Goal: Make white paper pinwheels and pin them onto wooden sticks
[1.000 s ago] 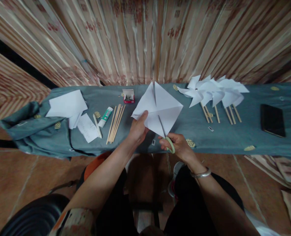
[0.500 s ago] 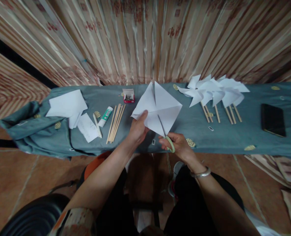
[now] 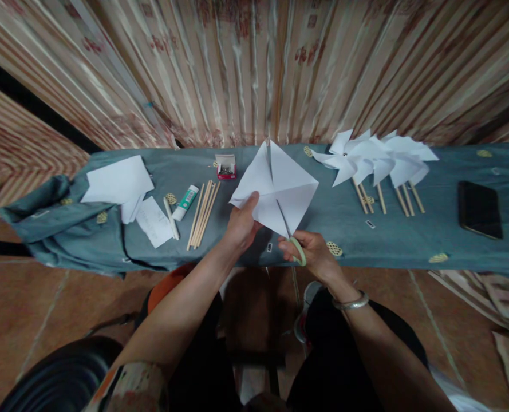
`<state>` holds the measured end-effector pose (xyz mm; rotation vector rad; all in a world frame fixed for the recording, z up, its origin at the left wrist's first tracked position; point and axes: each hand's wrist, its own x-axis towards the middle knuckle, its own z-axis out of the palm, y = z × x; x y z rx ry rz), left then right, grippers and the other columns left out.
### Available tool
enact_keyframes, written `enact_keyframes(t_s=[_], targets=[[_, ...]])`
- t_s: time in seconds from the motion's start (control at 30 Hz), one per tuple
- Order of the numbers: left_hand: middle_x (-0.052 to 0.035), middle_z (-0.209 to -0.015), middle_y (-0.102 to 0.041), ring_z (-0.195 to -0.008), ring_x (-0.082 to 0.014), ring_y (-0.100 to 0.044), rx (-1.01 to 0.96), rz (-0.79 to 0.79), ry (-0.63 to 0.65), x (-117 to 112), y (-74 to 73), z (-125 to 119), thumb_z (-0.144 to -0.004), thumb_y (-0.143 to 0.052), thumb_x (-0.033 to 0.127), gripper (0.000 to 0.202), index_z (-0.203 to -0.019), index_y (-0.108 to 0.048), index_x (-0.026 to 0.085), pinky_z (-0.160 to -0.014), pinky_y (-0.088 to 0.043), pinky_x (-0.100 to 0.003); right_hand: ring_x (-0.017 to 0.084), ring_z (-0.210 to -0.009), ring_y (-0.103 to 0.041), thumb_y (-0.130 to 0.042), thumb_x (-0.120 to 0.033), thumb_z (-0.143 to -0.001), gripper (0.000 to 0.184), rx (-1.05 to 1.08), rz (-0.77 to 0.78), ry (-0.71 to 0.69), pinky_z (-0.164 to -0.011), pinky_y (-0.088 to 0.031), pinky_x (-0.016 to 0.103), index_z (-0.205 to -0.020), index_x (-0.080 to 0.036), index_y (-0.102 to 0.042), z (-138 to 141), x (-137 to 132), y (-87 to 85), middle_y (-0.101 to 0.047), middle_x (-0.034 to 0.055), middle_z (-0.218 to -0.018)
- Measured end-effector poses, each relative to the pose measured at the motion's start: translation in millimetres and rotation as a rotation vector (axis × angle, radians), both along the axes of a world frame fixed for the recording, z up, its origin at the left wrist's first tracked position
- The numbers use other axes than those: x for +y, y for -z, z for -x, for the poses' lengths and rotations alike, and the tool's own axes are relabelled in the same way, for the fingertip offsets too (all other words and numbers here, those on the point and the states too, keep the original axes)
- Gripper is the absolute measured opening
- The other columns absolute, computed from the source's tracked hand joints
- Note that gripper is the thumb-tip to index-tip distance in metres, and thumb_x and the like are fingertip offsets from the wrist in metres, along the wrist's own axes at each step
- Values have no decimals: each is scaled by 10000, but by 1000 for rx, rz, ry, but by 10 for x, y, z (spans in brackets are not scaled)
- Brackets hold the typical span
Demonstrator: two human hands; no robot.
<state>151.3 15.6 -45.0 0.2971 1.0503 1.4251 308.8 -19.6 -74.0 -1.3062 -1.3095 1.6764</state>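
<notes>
Backdrop: striped curtain [image 3: 254, 68] behind a cloth-draped table [image 3: 409, 240].
Left hand [image 3: 239, 229]: pinches the paper square [image 3: 280, 183] by its left edge, holding it taut above the table, between both hands.
Right hand [image 3: 316, 257]: closed on green-handled scissors [image 3: 289, 237], blades following a diagonal crease.
Creases: cross the white paper corner to corner; far corner slit.

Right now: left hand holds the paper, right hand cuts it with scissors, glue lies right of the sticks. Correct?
No: the head view shows the glue left of the sticks, not right. The rest holds: left hand holds the paper, right hand cuts it with scissors.
</notes>
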Motion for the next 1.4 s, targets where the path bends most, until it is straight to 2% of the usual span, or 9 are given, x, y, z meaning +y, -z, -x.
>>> enact_keyframes(t_s=[0.2, 0.43, 0.63, 0.77, 1.0, 1.23, 1.33, 1.4], targets=[[-47, -851, -726, -918, -191, -692, 6, -9, -10, -1, -4, -20, -869, -602, 155, 132, -982, -670, 152, -852, -531, -310, 112, -484, -542, -803, -558, -585, 416, -20, -15, -11, -481, -429, 229, -710, -173, -704, 6, -6, 3, -610, -8, -516], [-56, -861, -735, -915, -196, -701, 1, 10, -7, -3, -21, -22, -878, -588, 151, 140, -992, -668, 133, -877, -532, -329, 108, -467, -520, -815, -584, -542, 443, -5, -9, 16, -457, -411, 227, -650, -174, -685, 28, -3, -23, -611, 0, -500], [-64, -930, -739, -920, -197, -699, -7, 21, -14, -2, -16, -23, -843, -645, 172, 214, -1053, -667, 137, -861, -534, -318, 109, -459, -526, -815, -599, -534, 451, -22, -11, 21, -451, -416, 226, -662, -183, -695, 31, -1, -25, -606, -9, -489], [-56, -895, -743, -949, -200, -697, -12, -7, -9, 0, -10, -26, -875, -593, 156, 204, -1067, -658, 136, -874, -535, -323, 113, -469, -528, -811, -592, -545, 443, -31, -7, 23, -466, -424, 232, -665, -184, -689, 34, -3, -19, -599, -8, -491], [-48, -918, -746, -895, -182, -706, 1, -44, -13, 37, 16, 58, -886, -582, 169, 142, -995, -674, 167, -876, -538, -330, 115, -529, -543, -805, -559, -582, 423, -19, 22, -77, -502, -425, 229, -712, -178, -676, 10, -9, -52, -607, -11, -556], [-54, -1030, -744, -998, -188, -697, 11, -108, -94, 124, -63, 258, -866, -614, 149, 267, -1129, -639, 190, -884, -539, -307, 128, -594, -574, -778, -618, -602, 479, -50, 45, -219, -570, -473, 247, -766, -182, -668, -199, 37, -178, -641, 7, -649], [-44, -1028, -745, -1012, -187, -694, 37, -92, -117, 132, -111, 313, -882, -601, 147, 249, -1119, -645, 210, -846, -547, -287, 144, -614, -583, -743, -660, -631, 517, -64, 19, -204, -575, -481, 265, -814, -183, -670, -348, 84, -220, -646, 18, -668], [-40, -1025, -745, -1023, -193, -690, 50, -98, -111, 125, -120, 326, -885, -601, 147, 243, -1113, -650, 215, -837, -548, -291, 146, -612, -577, -729, -678, -638, 537, -80, -13, -138, -566, -475, 269, -837, -183, -672, -431, 125, -222, -654, 26, -677]])
